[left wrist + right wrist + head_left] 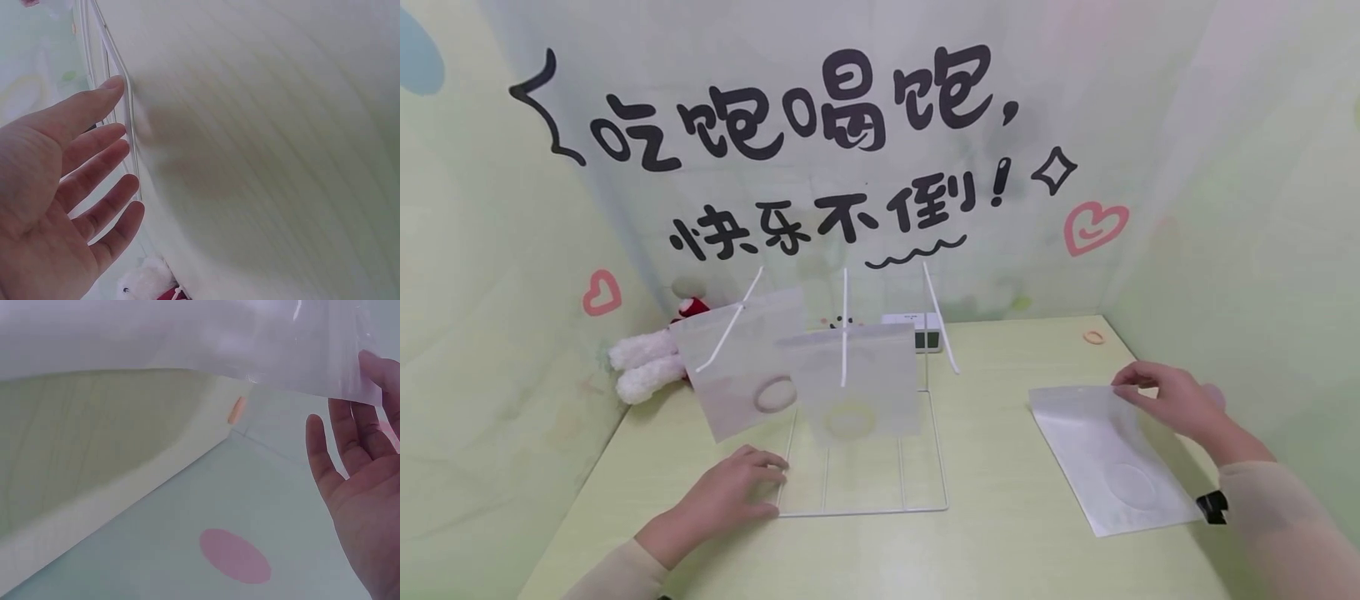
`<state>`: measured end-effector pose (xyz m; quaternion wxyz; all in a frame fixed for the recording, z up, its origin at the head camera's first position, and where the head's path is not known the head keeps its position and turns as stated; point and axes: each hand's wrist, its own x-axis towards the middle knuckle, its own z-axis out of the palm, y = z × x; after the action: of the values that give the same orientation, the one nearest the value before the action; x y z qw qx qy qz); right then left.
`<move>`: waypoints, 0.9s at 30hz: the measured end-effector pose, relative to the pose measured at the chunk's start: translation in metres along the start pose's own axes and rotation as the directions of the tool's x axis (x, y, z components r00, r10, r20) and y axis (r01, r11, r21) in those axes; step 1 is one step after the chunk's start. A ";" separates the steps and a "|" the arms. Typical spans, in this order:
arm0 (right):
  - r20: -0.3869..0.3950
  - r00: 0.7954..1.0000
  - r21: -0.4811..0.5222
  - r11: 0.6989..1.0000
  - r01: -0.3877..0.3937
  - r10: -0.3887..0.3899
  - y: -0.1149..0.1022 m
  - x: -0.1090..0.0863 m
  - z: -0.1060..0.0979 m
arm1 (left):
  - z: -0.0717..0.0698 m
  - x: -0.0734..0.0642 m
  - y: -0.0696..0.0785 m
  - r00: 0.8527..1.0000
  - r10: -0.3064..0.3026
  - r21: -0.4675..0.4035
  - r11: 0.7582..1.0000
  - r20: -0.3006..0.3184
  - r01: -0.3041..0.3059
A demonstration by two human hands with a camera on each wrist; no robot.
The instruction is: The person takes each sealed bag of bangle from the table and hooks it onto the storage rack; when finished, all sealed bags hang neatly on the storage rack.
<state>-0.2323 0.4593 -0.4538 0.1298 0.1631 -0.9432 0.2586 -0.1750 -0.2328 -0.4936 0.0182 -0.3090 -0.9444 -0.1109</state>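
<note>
My right hand (pixel 1180 404) pinches the top right corner of a translucent white zip bag (pixel 1082 442) between thumb and fingers. A faint pale ring shape (pixel 1131 486) shows low in that bag. In the right wrist view the bag's top edge (pixel 350 356) sits between the thumb and fingers. My left hand (pixel 730 487) is at the left front corner of a white wire rack (pixel 880 512), its fingertips right at the base wire. Two similar bags hang from the rack's prongs: the left bag (pixel 730 350) shows a brownish ring, the middle bag (pixel 865 367) a yellowish one. The right prong (pixel 942 321) bears no bag.
A small orange ring (pixel 1093 337) lies at the table's back right corner. Behind the rack stands a white device (pixel 928 340) with a dark display. A white and red plush toy (pixel 647 367) lies at the back left. Printed fabric walls (pixel 1240 208) enclose the table.
</note>
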 end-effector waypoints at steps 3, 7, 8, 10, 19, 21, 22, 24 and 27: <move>-0.015 1.000 -0.018 1.000 -0.008 0.008 -0.014 -0.001 -0.003 | -0.001 -0.001 0.000 1.000 -0.004 0.000 1.000 -0.002 0.004; -0.049 0.999 -0.030 1.000 0.000 -0.001 -0.033 -0.003 -0.005 | -0.001 -0.002 0.000 1.000 -0.007 -0.004 1.000 -0.001 0.007; -0.062 0.998 -0.024 1.000 0.006 -0.008 -0.038 -0.004 -0.006 | -0.001 -0.002 0.000 1.000 -0.005 -0.006 1.000 -0.001 0.005; -0.089 0.995 -0.018 0.999 0.037 -0.039 -0.047 -0.005 -0.007 | -0.001 -0.002 -0.001 1.000 -0.002 -0.004 1.000 -0.002 0.002; -0.171 0.969 0.001 0.984 0.181 -0.178 -0.080 -0.003 -0.012 | -0.002 -0.001 -0.002 1.000 -0.004 0.009 1.000 -0.003 0.004; -0.178 0.966 -0.009 0.982 0.190 -0.188 -0.088 -0.002 -0.014 | -0.001 -0.001 -0.002 1.000 -0.006 0.006 1.000 0.000 0.006; -0.182 0.964 -0.009 0.981 0.194 -0.192 -0.092 -0.001 -0.016 | -0.001 -0.001 -0.002 1.000 -0.007 0.006 1.000 0.001 0.007; -0.186 0.962 -0.017 0.979 0.202 -0.202 -0.100 0.000 -0.018 | -0.001 -0.001 -0.001 1.000 -0.003 0.002 1.000 -0.001 0.003; -0.193 0.959 -0.023 0.978 0.206 -0.207 -0.110 0.000 -0.022 | -0.001 0.000 0.000 1.000 0.005 -0.001 1.000 -0.004 -0.005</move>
<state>-0.1877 0.3817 -0.3865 0.2476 0.2344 -0.9043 0.2569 -0.1750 -0.2330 -0.4927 0.0200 -0.3111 -0.9436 -0.1118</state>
